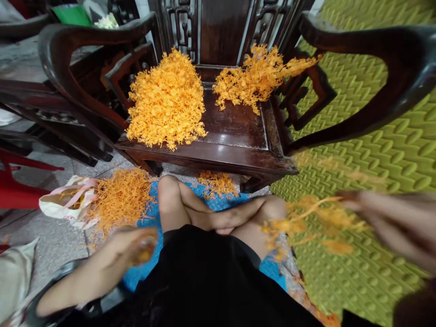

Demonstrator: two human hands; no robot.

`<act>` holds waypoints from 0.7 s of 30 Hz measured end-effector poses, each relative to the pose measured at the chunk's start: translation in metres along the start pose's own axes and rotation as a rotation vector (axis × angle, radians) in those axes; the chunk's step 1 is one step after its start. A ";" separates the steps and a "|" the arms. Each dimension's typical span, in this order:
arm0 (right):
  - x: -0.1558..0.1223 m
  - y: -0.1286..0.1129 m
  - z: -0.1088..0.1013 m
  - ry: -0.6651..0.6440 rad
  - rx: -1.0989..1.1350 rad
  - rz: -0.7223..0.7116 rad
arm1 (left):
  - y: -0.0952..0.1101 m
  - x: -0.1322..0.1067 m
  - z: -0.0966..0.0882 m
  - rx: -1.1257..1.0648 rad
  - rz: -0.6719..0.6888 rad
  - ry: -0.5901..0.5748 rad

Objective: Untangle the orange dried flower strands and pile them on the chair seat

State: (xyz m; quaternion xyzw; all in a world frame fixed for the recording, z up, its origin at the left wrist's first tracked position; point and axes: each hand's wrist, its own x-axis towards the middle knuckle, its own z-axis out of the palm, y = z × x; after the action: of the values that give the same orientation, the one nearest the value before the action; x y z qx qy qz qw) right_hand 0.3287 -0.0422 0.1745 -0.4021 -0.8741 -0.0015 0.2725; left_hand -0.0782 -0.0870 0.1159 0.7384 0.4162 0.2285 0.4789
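My right hand (356,200), smeared by motion, pinches one end of a bunch of orange curly strands (306,222). The bunch hangs blurred over the right knee and the green wall-like matting. Curled closed beside the left knee, my left hand (141,245) has some orange pieces showing in it; blur hides their exact shape. In front, a big heap of yellow-orange frilly clusters (166,100) covers the left part of the wooden chair seat (235,127). A looser bunch of the same clusters (252,79) lies at the seat's right, one end reaching over the armrest side.
Thin loose orange strips (124,195) are piled on the floor at left, by an open white bag (64,200) with pink handles. More orange pieces (218,184) lie under the chair. Crossed legs rest on a blue mat (150,259). A red stool (20,181) stands far left.
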 end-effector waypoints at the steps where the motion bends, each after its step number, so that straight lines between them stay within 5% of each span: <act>1: -0.006 0.008 -0.005 0.015 -0.029 0.025 | -0.007 -0.004 -0.005 -0.020 -0.042 0.126; 3: -0.013 0.011 -0.002 -0.006 -0.022 0.045 | -0.019 0.002 -0.006 -0.092 -0.114 0.243; 5: -0.011 0.001 0.019 -0.065 0.018 0.099 | -0.023 0.026 0.005 -0.215 -0.130 0.202; 9: 0.003 -0.028 0.074 -0.071 0.052 0.206 | -0.020 0.098 0.057 -0.546 -0.015 0.025; 12: 0.007 -0.037 0.095 0.034 0.046 0.223 | -0.016 0.133 0.098 -0.833 -0.019 0.062; 16: 0.008 -0.037 0.105 0.200 -0.066 0.151 | -0.010 0.140 0.121 -1.115 -0.078 0.043; 21: 0.013 -0.038 0.115 0.317 -0.140 0.063 | 0.009 0.141 0.113 -0.905 0.009 0.103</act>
State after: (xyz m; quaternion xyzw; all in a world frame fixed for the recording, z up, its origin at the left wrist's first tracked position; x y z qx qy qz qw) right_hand 0.2403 -0.0336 0.0907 -0.4421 -0.8049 -0.1172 0.3780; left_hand 0.0854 -0.0296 0.0657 0.4444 0.2945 0.4259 0.7310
